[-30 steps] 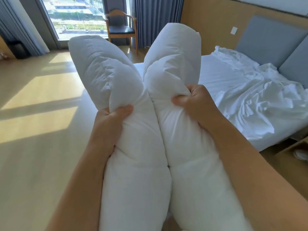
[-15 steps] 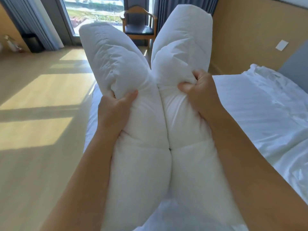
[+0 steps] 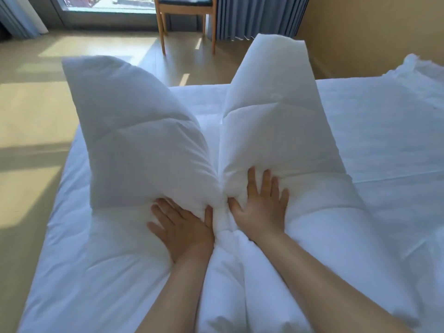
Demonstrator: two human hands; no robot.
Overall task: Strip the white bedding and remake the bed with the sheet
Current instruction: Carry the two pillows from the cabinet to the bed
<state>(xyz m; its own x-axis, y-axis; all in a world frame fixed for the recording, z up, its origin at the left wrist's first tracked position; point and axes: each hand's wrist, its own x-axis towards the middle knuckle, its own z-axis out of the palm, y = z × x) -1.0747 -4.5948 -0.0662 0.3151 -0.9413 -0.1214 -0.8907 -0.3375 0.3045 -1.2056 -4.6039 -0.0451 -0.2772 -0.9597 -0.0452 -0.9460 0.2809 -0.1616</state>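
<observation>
The duvet (image 3: pixel 144 145) was white cloth, matt, padded and quilted. Stitched seams divided its 2 raised ends into puffed panels, and the cloth creased finely where it bunched at the middle. The sheet (image 3: pixel 384 140) on the bed was thinner white cloth, matt and mostly smooth, with 1 long fold line across it. The floor (image 3: pixel 36 111) showed a smooth, light wood-look finish with a low sheen. The chair (image 3: pixel 161 27) had a varnished wooden frame. The curtain (image 3: pixel 259 18) was pleated blue-grey cloth. The wall (image 3: pixel 372 32) looked smooth and matt.
</observation>
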